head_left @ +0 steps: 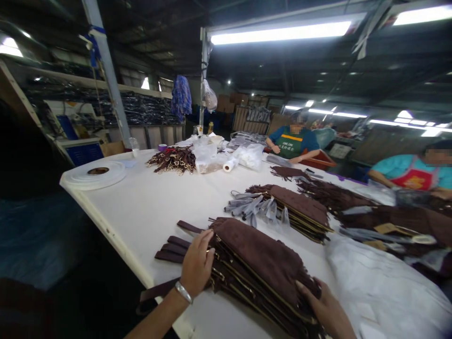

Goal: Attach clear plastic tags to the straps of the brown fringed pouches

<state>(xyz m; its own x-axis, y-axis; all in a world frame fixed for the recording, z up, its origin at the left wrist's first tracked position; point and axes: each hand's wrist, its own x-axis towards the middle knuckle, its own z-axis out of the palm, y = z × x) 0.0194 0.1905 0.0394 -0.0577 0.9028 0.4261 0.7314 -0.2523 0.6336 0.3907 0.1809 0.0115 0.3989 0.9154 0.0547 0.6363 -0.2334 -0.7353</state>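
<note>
A stack of brown suede bags (261, 263) with gold zippers and dark straps lies at the near edge of the white table (148, 207). My left hand (197, 266), a silver bracelet on its wrist, presses its fingers against the stack's left end. My right hand (323, 306) grips the stack's near right corner, fingers curled over the top bag.
A second brown stack (300, 207) with grey pouches (254, 207) lies further back. Beyond are a pile of brown straps (173, 160), plastic bags (208, 157), and a white tape roll (97, 174) at the left corner. Two people (294, 139) (420, 172) work on the far side. White plastic sheeting (381, 282) lies right.
</note>
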